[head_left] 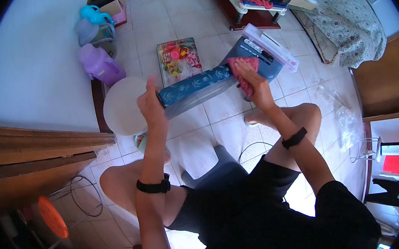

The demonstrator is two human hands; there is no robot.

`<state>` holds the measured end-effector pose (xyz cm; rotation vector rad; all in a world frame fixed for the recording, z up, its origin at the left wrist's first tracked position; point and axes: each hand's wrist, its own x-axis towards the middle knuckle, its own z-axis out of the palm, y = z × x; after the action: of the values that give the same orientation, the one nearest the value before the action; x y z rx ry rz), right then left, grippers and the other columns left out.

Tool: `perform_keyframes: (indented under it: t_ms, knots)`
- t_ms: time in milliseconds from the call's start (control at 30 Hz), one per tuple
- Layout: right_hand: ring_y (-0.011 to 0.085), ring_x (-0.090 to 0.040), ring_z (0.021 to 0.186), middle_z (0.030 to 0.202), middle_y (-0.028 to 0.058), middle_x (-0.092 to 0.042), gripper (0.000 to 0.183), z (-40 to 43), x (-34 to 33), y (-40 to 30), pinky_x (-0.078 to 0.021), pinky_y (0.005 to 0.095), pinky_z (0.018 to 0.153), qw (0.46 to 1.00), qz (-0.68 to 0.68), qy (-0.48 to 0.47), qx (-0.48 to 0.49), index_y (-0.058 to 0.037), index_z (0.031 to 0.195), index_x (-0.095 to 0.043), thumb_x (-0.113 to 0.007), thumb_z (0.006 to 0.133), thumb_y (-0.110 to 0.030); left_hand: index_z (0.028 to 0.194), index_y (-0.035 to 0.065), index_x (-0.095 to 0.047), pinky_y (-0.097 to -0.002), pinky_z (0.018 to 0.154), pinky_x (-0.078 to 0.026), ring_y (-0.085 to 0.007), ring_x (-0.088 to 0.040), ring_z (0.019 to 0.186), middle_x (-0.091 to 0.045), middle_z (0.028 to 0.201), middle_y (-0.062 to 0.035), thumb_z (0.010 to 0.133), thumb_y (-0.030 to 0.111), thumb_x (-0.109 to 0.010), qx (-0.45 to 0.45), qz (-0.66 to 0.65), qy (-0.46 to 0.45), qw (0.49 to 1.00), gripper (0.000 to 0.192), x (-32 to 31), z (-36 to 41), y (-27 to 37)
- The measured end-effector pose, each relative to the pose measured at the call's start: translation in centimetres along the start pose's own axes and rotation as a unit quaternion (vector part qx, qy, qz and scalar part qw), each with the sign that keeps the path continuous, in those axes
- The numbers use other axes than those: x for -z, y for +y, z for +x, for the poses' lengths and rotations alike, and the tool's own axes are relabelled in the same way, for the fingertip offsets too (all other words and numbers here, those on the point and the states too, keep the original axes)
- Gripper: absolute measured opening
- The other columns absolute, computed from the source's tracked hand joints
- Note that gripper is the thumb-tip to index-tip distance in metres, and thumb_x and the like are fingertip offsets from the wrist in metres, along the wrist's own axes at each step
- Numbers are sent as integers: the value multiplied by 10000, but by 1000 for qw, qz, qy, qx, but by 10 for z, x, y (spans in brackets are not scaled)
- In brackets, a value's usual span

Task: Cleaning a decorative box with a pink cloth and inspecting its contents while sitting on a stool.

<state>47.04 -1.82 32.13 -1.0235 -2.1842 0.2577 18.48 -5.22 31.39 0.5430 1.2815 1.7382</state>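
A blue box point(195, 83) with a pale leaf pattern is held up on its narrow edge in front of me. My left hand point(152, 105) grips its left end, with the thumb pointing up. At the other end, my right hand point(256, 83) presses a folded red cloth point(252, 63) against the box's top corner. Behind the cloth stands a blue-grey plastic stool point(273, 71), bearing a long pink-and-white flat package point(273, 47). An open shallow box point(179, 60) of small colourful items lies on the floor beyond the blue box.
Left of me are a round white stool top point(125, 106), a purple thermos flask point(101, 63) and a blue watering can point(95, 15). A cluttered low table point(242, 7) stands ahead right. Clear plastic bags point(347, 128) lie on the tiled floor at right. An orange round seat point(52, 216) is lower left.
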Motion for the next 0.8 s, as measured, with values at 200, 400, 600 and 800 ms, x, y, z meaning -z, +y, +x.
perform_keyframes:
  t_ms: [200, 400, 600, 800]
  knots:
    - [272, -636, 973, 1092, 157, -641, 469, -35, 10, 141, -514, 362, 822, 911, 140, 95, -377, 12, 1205, -558, -552, 744, 102, 600, 26, -555, -233, 521, -379, -80, -475, 527, -511, 573, -5, 879, 339, -644, -37, 15, -16, 999, 428, 3, 6, 21]
    - [234, -647, 722, 842, 119, -641, 127, -13, 11, 104, -530, 349, 631, 721, 449, 152, -505, -30, 940, -600, -550, 831, -71, 676, 96, -535, -270, 589, -458, -127, -541, 604, -497, 623, -10, 832, 274, -683, 24, -109, 94, 989, 279, 24, 8, 46]
    - [158, -635, 790, 822, 55, -637, 150, 23, 22, 81, -510, 275, 682, 703, 569, -49, -424, -31, 916, -600, -466, 855, -3, 663, 158, -508, -311, 664, -485, -149, -572, 656, -519, 635, 1, 826, 304, -672, 95, -158, 89, 979, 273, 46, 23, 55]
    - [96, -612, 721, 854, 23, -653, 228, 46, 39, 68, -489, 210, 601, 652, 677, -127, -317, -20, 1045, -613, -616, 890, -188, 865, 71, -616, -418, 843, -480, -268, -611, 878, -644, 888, -110, 848, 437, -561, 124, -135, 62, 981, 371, 88, 31, 50]
